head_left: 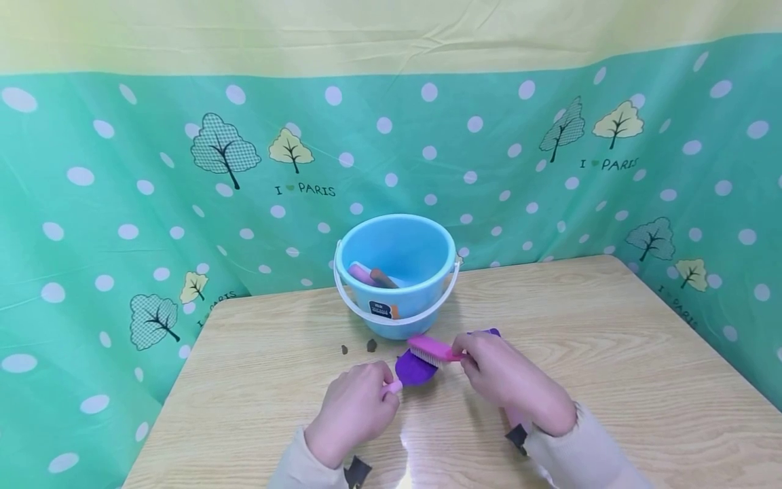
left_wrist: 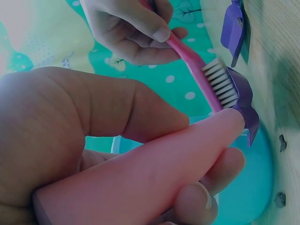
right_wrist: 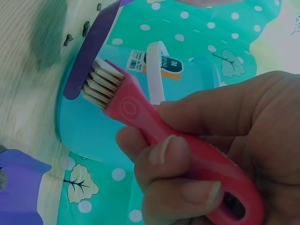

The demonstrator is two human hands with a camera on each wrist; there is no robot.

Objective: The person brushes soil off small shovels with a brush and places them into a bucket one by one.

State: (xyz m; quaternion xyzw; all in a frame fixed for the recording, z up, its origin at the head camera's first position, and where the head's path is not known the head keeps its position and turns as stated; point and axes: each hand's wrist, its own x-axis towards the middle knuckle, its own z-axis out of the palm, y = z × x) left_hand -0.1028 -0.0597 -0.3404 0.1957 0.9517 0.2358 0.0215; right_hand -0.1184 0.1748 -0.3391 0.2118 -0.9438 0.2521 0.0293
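My left hand (head_left: 357, 406) grips the pink handle (left_wrist: 154, 168) of a small garden hand tool, whose purple head (head_left: 414, 370) is held above the table with a pointed, scalloped edge. A pink brush (head_left: 427, 350) with pale bristles is held by its handle in my right hand (head_left: 495, 367), thumb on one side and fingers curled on the other. In both wrist views the bristles touch the purple head. Partly hidden behind my right hand and forearm, a second purple-headed tool (right_wrist: 21, 187) lies on the table, a dark clump on its head.
Just behind the hands stands a light blue bucket (head_left: 421, 299), its white handle lowered at the front. A pink handle (head_left: 361, 273) and a brown handle (head_left: 381, 278) lean inside. Dark clumps (head_left: 371, 345) lie on the wooden table (head_left: 263, 380). A patterned green curtain hangs behind.
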